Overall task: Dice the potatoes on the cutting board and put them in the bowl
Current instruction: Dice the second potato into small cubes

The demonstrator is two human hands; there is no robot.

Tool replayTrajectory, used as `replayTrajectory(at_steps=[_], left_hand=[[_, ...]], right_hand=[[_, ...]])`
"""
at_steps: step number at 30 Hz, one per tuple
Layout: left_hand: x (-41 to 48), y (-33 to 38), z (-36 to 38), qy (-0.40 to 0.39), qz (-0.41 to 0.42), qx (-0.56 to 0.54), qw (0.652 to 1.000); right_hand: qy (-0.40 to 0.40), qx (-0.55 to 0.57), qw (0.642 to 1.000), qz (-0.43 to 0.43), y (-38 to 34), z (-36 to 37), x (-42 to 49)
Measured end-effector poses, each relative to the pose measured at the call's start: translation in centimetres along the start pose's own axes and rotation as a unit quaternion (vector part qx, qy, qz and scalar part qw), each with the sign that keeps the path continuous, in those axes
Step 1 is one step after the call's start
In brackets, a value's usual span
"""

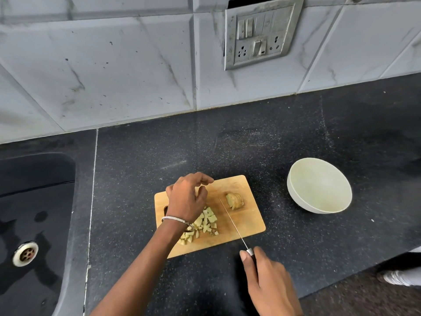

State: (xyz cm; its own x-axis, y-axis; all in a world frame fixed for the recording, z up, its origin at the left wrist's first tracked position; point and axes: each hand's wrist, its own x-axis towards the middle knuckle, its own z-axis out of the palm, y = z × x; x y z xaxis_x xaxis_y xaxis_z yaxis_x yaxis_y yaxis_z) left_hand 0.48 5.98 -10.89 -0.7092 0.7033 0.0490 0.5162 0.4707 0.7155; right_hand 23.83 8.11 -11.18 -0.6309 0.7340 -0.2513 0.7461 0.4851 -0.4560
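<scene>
Head view: right hand [268, 283] grips the knife [234, 224], blade between diced potato [206, 221] and sliced piece [234, 201]; left hand [185, 199] loosely curled, empty, over the board [248, 222].

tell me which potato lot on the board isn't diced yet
The sliced chunk right of the knife; the pile beside the left hand is already cubed.

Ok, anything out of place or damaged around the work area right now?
The wall switch plate sits crooked, with a dark gap behind its top edge, as if pulled from the tile. Nothing has spilled: the diced potato and the sliced piece both lie on the cutting board.
</scene>
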Motion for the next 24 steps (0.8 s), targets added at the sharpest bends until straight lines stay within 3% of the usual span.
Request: replayTrajectory(at_steps=[5,9,14,24], left_hand=[[-0.1,1.3,1.1,-0.021,0.019,0.032,0.999],[-0.9,2.2,2.9,-0.073,0.055,0.12,0.989],[-1.5,2.4,4.7,-0.05,0.08,0.182,0.979],[-1.4,0.8,4.8,-0.054,0.061,0.129,0.988]], right_hand=[[0.076,0.035,0.996,0.017,1.1,-0.7,-0.2],[0.122,0.106,0.986,0.047,2.6,-0.9,0.5],[0.122,0.127,0.983,0.044,3.1,-1.2,1.2],[0.089,0.119,0.988,0.032,3.3,-0.1,1.4]])
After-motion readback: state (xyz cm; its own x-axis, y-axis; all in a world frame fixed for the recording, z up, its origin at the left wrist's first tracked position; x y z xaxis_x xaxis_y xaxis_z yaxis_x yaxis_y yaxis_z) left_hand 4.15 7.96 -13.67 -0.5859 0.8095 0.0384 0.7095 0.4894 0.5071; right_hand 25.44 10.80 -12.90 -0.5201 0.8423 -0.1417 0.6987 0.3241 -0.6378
